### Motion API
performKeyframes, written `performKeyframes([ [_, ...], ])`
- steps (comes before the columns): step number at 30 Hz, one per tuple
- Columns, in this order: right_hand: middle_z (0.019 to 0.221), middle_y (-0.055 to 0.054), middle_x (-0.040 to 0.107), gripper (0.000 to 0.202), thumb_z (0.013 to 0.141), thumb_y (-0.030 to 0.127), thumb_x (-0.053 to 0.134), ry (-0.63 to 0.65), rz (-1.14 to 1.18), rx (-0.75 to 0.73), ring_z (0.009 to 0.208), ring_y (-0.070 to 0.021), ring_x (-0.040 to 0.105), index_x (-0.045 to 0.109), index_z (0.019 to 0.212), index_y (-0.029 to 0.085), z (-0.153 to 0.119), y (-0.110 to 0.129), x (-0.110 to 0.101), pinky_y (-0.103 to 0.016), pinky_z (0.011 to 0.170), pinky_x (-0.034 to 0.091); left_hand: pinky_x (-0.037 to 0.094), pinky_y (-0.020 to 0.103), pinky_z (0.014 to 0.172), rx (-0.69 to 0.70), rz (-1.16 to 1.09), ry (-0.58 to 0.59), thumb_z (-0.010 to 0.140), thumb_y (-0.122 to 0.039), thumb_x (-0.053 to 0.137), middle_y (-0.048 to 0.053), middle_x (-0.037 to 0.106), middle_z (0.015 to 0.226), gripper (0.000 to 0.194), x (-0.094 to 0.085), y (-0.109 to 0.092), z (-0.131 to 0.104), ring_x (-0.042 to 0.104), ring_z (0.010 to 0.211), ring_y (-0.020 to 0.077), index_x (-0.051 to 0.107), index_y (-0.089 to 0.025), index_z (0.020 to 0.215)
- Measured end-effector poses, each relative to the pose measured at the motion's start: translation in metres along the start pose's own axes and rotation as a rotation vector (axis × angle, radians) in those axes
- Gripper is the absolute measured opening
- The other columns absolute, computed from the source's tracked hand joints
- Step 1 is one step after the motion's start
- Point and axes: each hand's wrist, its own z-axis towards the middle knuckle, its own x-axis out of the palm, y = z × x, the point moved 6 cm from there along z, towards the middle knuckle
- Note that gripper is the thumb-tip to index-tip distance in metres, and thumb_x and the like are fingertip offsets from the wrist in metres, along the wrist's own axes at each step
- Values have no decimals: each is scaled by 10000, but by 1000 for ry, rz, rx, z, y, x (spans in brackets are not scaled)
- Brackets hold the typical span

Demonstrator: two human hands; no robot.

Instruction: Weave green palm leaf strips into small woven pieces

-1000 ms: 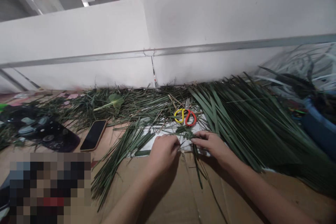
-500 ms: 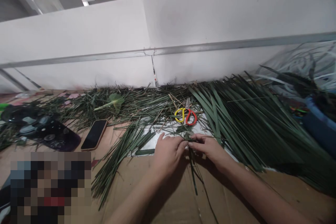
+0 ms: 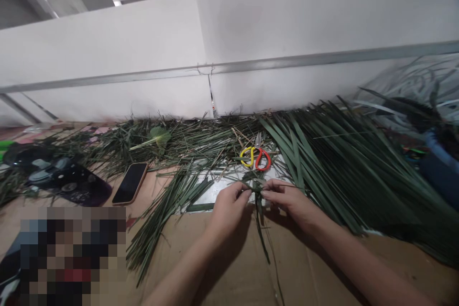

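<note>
Between my two hands are green leaf strips (image 3: 257, 192), crossed at the fingertips, with long ends hanging down over the cardboard. My left hand (image 3: 232, 201) pinches them from the left, its fingers closed. From the right, my right hand (image 3: 286, 197) pinches the same strips between thumb and fingers. How the strips are interlaced is too small to make out. Just beyond my fingers lie scissors (image 3: 257, 153) with one yellow and one red handle, blades pointing away. A small fan-shaped leaf (image 3: 158, 139) rests on the heap farther left.
Long green leaves (image 3: 344, 172) spread across the right side, beside a blue container (image 3: 441, 172). Cut strips (image 3: 161, 220) lie left of my hands. A phone (image 3: 130, 183) and a dark bottle (image 3: 71, 184) are farther left. Cardboard (image 3: 179, 258) covers the near surface; white panels (image 3: 143, 57) stand behind.
My left fingers have shifted and closed around the strips, and a small gap now shows between my hands. The hanging ends have swung slightly. The scissors have not moved on the surface.
</note>
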Motion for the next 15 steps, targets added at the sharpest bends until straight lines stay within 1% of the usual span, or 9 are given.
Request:
performKeyframes([
  [3, 724, 34, 609, 322, 693, 422, 890, 4, 20, 36, 641, -127, 519, 661, 809, 226, -1, -3, -2, -282, 641, 419, 431, 280, 704, -13, -5, 14, 887, -313, 568, 49, 699, 801, 205, -1, 1, 1, 601, 800, 207, 700, -184, 797],
  [5, 719, 30, 602, 314, 696, 416, 889, -3, -2, 19, 633, -123, 502, 677, 819, 219, 0, -2, -3, -269, 614, 390, 436, 281, 714, -9, 4, 29, 892, -308, 551, 51, 708, 810, 218, -1, -1, 1, 610, 815, 212, 706, -187, 800],
  [9, 672, 35, 556, 327, 690, 435, 891, 1, -18, -11, 598, -107, 439, 683, 779, 198, 1, 0, -3, -255, 570, 337, 459, 293, 766, 23, 36, 43, 897, -278, 514, 59, 733, 849, 237, -3, -7, -1, 635, 862, 228, 721, -187, 829],
  [13, 606, 48, 508, 351, 631, 434, 914, -38, 32, -7, 547, -94, 381, 678, 730, 192, 3, 0, -3, -251, 529, 299, 483, 317, 823, 17, 24, 52, 884, -241, 506, 85, 768, 939, 264, -5, -9, -1, 662, 927, 250, 761, -176, 907],
  [15, 601, 50, 509, 332, 610, 403, 918, -65, 64, 2, 535, -91, 367, 683, 722, 198, 3, -2, -5, -255, 529, 320, 491, 332, 840, 16, 29, 48, 882, -241, 512, 92, 772, 956, 267, -5, -8, 0, 665, 942, 259, 769, -175, 918],
])
